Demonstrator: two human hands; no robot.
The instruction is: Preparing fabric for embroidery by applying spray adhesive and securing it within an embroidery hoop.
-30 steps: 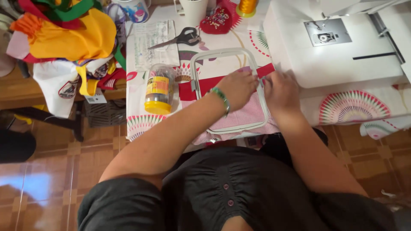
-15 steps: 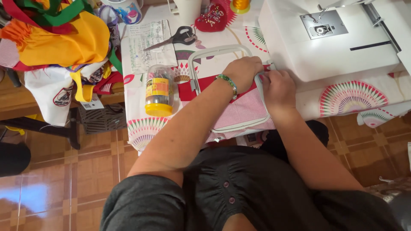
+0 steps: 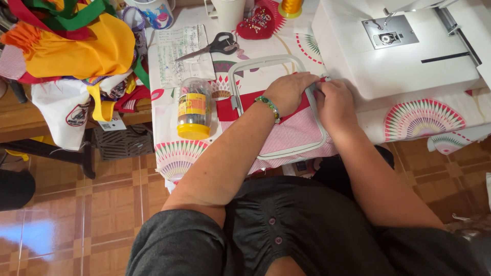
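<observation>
The hoop (image 3: 240, 76), a pale rounded frame, lies at the centre of the frame over red and striped cloth (image 3: 294, 134). Both hands press at its upper right side: the left hand (image 3: 289, 92) lies curled over the rim and cloth, the right hand (image 3: 335, 99) pinches the cloth edge at the rim; whether the fingers fully close is hidden. To seat the cloth well, it seems best to keep it taut and even along the rim. The sewing machine (image 3: 409, 51) stands just right of the hands and crowds them. A jar (image 3: 193, 108) lies left of the hoop, scissors (image 3: 215, 46) above, and a cloth pile (image 3: 71, 46) at upper left.
</observation>
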